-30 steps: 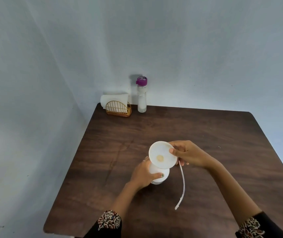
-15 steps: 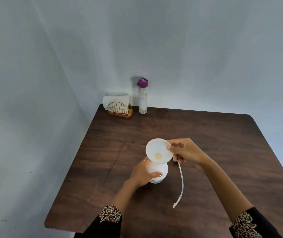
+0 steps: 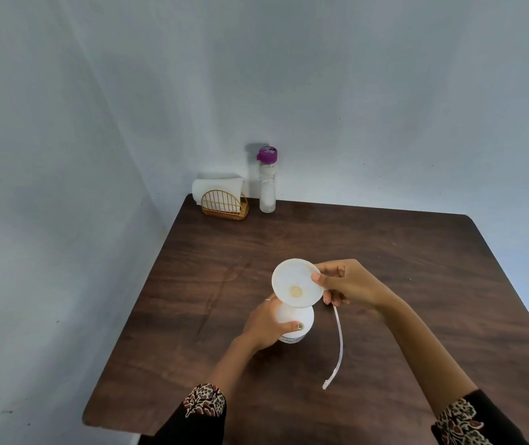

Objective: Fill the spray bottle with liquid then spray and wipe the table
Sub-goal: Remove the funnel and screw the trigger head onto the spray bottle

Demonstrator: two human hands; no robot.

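A white spray bottle body [image 3: 295, 317] stands upright on the dark wooden table [image 3: 385, 252], and my left hand [image 3: 261, 327] is wrapped around its side. Directly above its mouth is a white funnel [image 3: 292, 279], tilted toward me so its centre hole shows. My right hand [image 3: 349, 284] pinches the funnel's rim. A thin white dip tube [image 3: 340, 345] hangs from under that hand and curves down to the table. The spray head it belongs to is hidden in my fingers. A clear bottle with a purple cap [image 3: 268, 184], part full of liquid, stands at the far wall.
A gold wire napkin holder [image 3: 224, 205] with white napkins [image 3: 216, 186] sits in the table's far left corner beside the capped bottle. Walls close off the far and left sides. The table's near edge lies just under my sleeves.
The funnel has shifted slightly left, more squarely over the bottle's mouth. Both hands keep the same grips and the tube hangs as before.
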